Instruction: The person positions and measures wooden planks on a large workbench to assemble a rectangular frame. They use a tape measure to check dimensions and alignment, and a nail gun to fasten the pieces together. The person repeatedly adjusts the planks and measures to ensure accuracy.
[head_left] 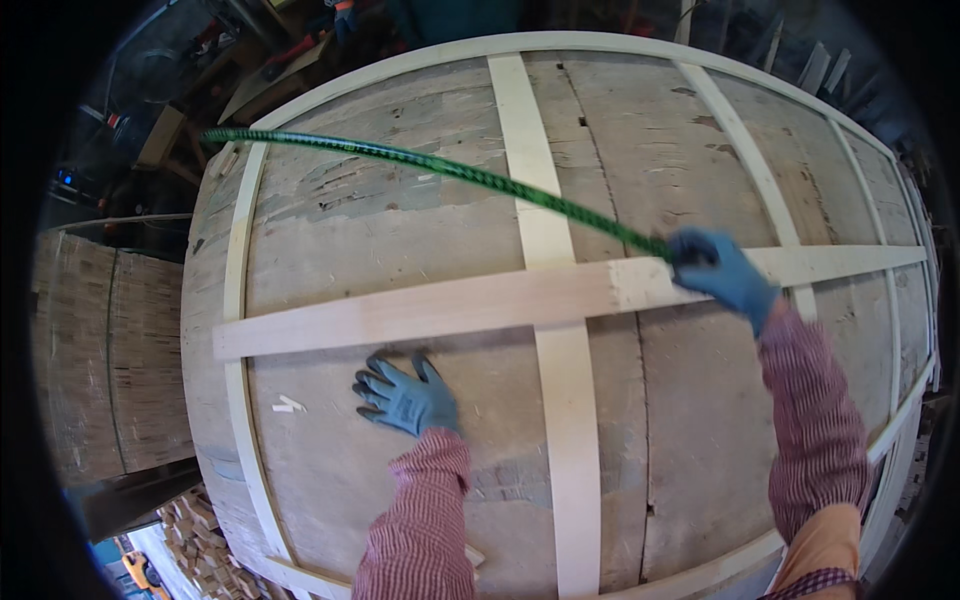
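In a blue work glove, my right hand (728, 272) is closed round one end of a long green textured band (445, 168). The band stretches across the wooden panel to its far left edge and bows slightly above it. Under my right hand runs a loose-looking pale wooden slat (430, 308), laid across the crosswise strips. My left hand (408, 396), gloved the same way, rests palm down with fingers spread on the panel (350, 420), just below the slat. It holds nothing.
Pale wooden strips (570, 450) frame and divide the big panel. Small wood slivers (288, 405) lie near my left hand. A strapped stack of wood (110, 350) stands at the left, with wood offcuts (205, 540) below it. Cluttered tools and boards lie beyond the far edge.
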